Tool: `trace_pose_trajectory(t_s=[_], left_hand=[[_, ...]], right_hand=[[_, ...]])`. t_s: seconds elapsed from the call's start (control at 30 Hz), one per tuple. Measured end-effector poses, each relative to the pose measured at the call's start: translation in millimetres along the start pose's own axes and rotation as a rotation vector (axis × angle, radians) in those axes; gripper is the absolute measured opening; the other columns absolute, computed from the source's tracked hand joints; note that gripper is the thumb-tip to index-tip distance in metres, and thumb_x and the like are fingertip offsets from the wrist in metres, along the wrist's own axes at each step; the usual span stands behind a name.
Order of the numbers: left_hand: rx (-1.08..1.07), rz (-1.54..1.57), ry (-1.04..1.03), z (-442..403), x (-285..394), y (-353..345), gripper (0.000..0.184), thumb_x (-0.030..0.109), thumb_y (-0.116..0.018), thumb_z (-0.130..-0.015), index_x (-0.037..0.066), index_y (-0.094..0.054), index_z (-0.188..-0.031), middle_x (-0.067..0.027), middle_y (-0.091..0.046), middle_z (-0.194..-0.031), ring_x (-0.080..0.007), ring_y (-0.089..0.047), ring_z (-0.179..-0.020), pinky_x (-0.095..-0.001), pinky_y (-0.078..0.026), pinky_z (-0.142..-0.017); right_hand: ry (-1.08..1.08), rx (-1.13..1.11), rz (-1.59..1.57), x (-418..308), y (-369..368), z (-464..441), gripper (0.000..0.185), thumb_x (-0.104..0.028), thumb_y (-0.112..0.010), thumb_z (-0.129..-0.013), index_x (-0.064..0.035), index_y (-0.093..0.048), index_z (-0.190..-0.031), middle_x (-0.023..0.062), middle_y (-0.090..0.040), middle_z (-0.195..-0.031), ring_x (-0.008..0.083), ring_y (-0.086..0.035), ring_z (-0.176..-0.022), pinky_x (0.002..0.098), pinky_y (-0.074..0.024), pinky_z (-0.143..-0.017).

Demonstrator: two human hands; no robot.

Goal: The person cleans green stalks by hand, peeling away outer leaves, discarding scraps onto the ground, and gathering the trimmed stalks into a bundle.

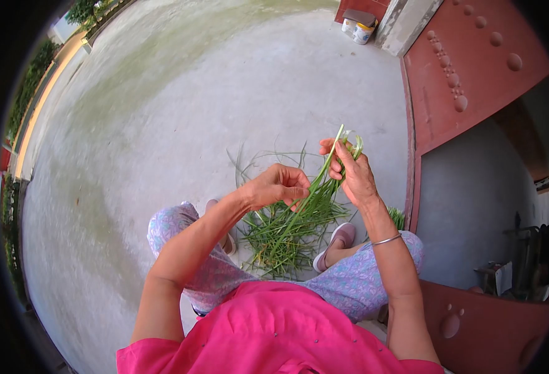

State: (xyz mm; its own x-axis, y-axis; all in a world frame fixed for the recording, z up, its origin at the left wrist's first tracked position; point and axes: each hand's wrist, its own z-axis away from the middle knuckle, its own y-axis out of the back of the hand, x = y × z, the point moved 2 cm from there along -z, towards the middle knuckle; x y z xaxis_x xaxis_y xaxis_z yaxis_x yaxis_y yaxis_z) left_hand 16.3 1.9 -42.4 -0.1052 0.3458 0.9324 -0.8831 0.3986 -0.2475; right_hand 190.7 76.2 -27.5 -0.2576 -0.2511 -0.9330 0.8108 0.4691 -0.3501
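Note:
Long green stalks run between my two hands, their pale ends up at the right. My right hand is wrapped round the stalks near those pale ends, and a bracelet circles that wrist. Lower and to the left, my left hand is closed in a pinch at the side of the stalks; its fingertips touch the blades. Beneath both hands, a loose pile of green blades lies on the concrete between my feet.
A shoe stands right of the pile. More green leaves show beside my right knee. A red door and a doorway are on the right. White tubs sit at the top by a wall.

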Motion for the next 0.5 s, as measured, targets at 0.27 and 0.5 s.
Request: trace_pose_trajectory(t_s=[0.27, 0.5], left_hand=[[0.005, -0.072, -0.004, -1.2, 1.8, -3.7, 0.004, 0.004, -0.059, -0.088, 0.001, -0.061, -0.087, -0.0016, -0.061, -0.069, -0.009, -0.058, -0.06, -0.0218, -0.045, -0.055], [-0.019, 0.026, 0.002, -2.1, -0.6, -0.1, 0.004, 0.002, -0.06, -0.086, 0.0, -0.061, -0.089, -0.005, -0.065, -0.076, -0.0114, -0.061, -0.065, -0.0233, -0.047, -0.061]], right_hand=[[0.018, 0.003, -0.044, -1.5, 4.0, -0.4, 0.024, -0.022, -0.047, -0.097, -0.0014, -0.06, -0.097, 0.0015, -0.056, -0.086, 0.0023, -0.036, -0.063, 0.0185, -0.0315, -0.052], [0.099, 0.067, -0.081, -7.3, 10.1, 0.6, 0.021, -0.02, -0.045, -0.097, -0.0032, -0.055, -0.089, 0.0019, -0.053, -0.082, 0.0026, -0.035, -0.063, 0.0196, -0.032, -0.055]])
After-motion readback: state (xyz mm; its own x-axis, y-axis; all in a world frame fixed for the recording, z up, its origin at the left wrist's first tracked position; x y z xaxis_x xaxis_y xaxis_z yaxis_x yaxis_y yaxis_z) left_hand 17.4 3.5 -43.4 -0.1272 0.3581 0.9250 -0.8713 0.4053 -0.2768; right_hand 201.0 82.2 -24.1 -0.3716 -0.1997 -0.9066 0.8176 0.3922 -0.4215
